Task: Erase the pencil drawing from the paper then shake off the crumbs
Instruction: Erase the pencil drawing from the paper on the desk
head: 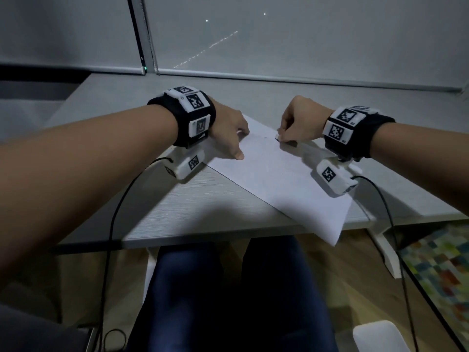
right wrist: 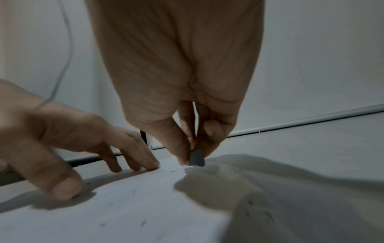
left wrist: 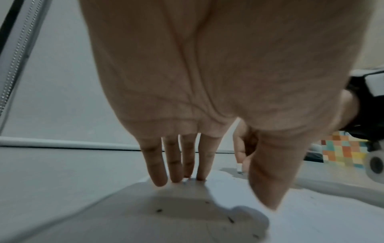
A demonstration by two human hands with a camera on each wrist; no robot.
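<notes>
A white sheet of paper point(head: 276, 179) lies askew on the grey desk point(head: 177, 212), one corner hanging over the front edge. My left hand point(head: 233, 138) presses its straight fingers point(left wrist: 178, 164) and thumb on the sheet's far left edge. My right hand point(head: 294, 123) pinches a small grey eraser point(right wrist: 196, 158) between thumb and fingers, its tip touching the paper near the far edge; the head view shows the eraser point(head: 277, 137) as a pale stub. Dark eraser crumbs point(right wrist: 143, 222) dot the sheet. No pencil drawing is plainly visible.
A window with drawn blinds point(head: 279, 34) stands behind the desk. Black cables point(head: 114, 224) hang from both wrist cameras past the desk's front edge. My legs in dark trousers point(head: 228, 288) are under the desk. A colourful mat point(head: 441, 265) covers the floor at right.
</notes>
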